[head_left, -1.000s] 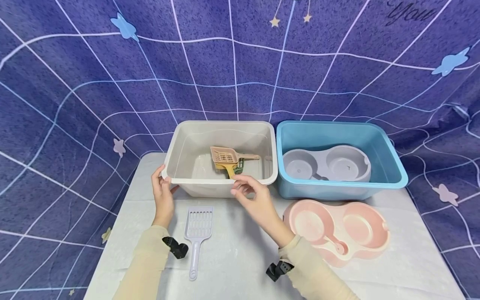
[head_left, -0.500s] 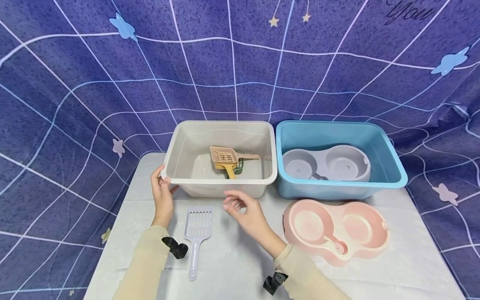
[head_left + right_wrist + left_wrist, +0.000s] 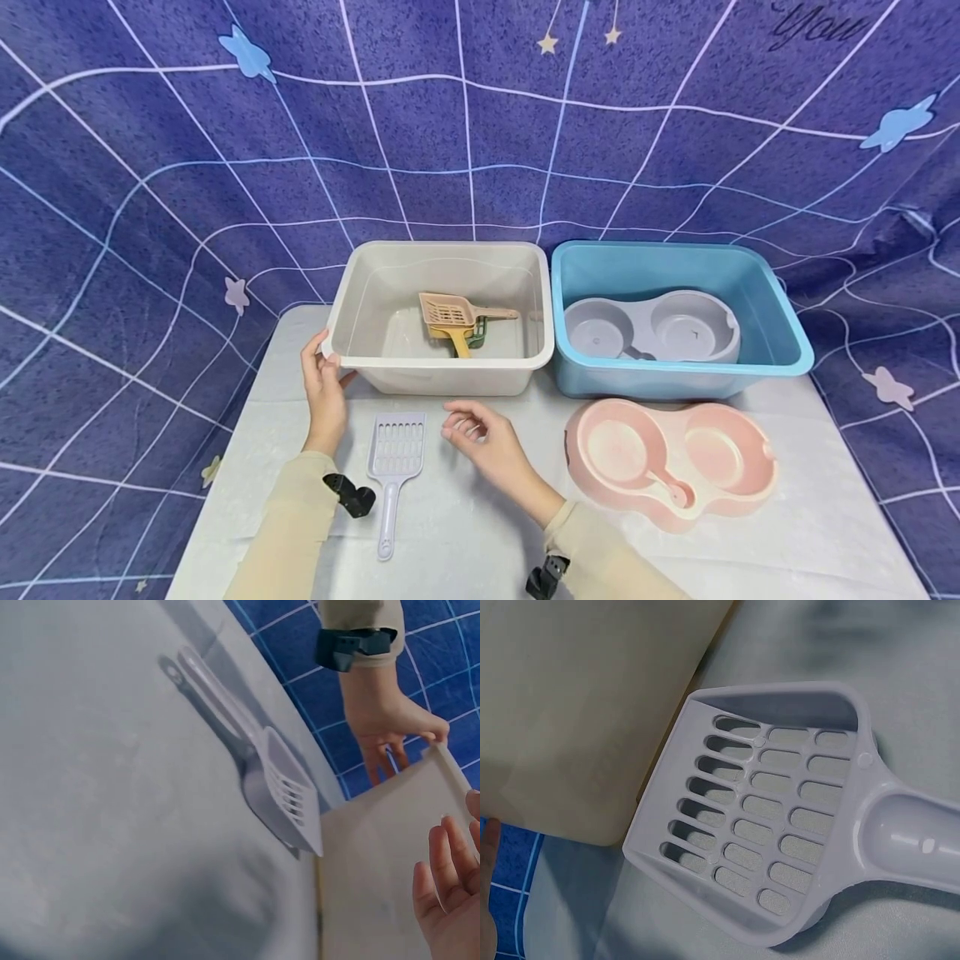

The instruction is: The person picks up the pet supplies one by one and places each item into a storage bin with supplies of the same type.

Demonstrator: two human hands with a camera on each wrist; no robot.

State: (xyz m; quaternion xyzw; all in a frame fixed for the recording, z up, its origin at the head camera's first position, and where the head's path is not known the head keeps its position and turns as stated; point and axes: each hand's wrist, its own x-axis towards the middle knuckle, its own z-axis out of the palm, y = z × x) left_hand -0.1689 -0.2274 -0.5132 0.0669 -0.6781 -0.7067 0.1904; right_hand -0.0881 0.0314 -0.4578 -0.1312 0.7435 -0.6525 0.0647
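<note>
A beige litter box stands at the back of the table. My left hand grips its front left corner, thumb and fingers at the rim; the right wrist view shows that left hand there too. Inside lie a tan litter scoop, a yellow scoop beneath it and a partly hidden green one. A lilac litter scoop lies on the table between my hands, its slotted head near the box in the left wrist view. My right hand, fingers loosely bent, holds nothing just in front of the box.
Right of the beige box stands a blue litter box with a grey double pet bowl inside. A pink double pet bowl sits in front of it. A patterned purple-blue cloth hangs behind the table.
My right hand has left the front rim of the beige box and come back toward me and slightly left. The left hand has stayed at the corner.
</note>
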